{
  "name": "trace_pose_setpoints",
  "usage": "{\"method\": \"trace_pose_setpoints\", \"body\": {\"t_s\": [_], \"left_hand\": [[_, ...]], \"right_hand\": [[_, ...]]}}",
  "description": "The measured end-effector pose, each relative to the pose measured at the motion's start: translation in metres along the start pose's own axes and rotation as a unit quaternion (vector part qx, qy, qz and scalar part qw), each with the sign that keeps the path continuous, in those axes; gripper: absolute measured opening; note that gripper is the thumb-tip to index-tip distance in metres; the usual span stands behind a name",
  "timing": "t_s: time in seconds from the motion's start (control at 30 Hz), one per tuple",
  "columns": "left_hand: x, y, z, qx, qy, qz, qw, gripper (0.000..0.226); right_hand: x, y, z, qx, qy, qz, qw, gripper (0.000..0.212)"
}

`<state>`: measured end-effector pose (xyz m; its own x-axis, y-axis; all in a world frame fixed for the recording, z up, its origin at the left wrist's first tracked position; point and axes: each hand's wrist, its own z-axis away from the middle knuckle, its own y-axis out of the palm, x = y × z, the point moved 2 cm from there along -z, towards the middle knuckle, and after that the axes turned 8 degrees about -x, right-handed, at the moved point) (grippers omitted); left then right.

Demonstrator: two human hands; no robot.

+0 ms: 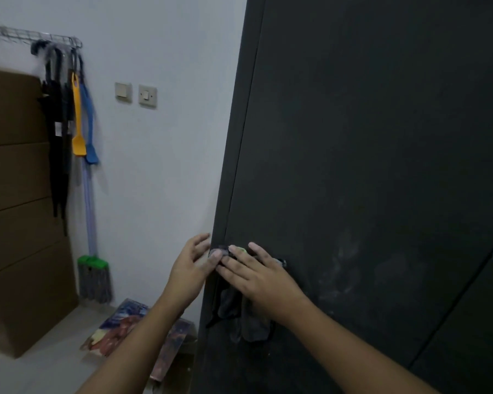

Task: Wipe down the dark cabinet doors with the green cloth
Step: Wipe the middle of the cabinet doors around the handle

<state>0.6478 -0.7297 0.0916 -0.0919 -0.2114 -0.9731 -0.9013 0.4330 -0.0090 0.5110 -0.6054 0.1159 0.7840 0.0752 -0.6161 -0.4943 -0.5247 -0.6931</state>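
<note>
Right hand (264, 275), fingers flat, is pressing the cloth (239, 311) onto the door (382, 166) near its left edge; left hand (188, 268), fingers spread, is thumbing the cloth's top corner.

Wall (168, 166): pale, dimly lit, left of the fingers (199, 241); two switches (135, 93) above-left.
Rack (40, 38): high, far left, hanging brushes (77, 123) and mop (93, 277).
Cardboard boxes (17, 194): far left.
Floor (54, 351): pale, below-left.

2 hands: left hand (190, 270), right hand (264, 278). 1 cloth (235, 308). 2 dark cabinet doors (353, 137) (481, 336). 2 wall switches (123, 92) (147, 95). 1 mop (94, 280). 1 yellow tool (77, 123), 1 blue tool (89, 126), both hanging.
</note>
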Motion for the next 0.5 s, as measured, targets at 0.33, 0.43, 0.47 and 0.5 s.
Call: {"method": "trace_pose_setpoints", "body": {"t_s": [0.33,0.43,0.47,0.5], "left_hand": [[-0.030,0.092,0.073,-0.112,0.226,-0.059,0.966,0.047],[-0.019,0.127,0.085,-0.050,0.245,-0.057,0.966,0.067],[-0.015,0.137,0.086,-0.048,0.255,-0.062,0.964,0.069],[-0.011,0.146,0.086,-0.053,0.268,-0.068,0.960,0.072]], "right_hand": [[-0.039,-0.033,0.031,-0.268,0.193,-0.071,0.941,0.027],[-0.053,-0.043,0.038,-0.198,0.185,-0.185,0.945,0.043],[-0.061,-0.050,0.042,-0.143,0.184,-0.251,0.940,0.059],[-0.070,-0.059,0.047,-0.079,0.197,-0.319,0.924,0.074]]}}
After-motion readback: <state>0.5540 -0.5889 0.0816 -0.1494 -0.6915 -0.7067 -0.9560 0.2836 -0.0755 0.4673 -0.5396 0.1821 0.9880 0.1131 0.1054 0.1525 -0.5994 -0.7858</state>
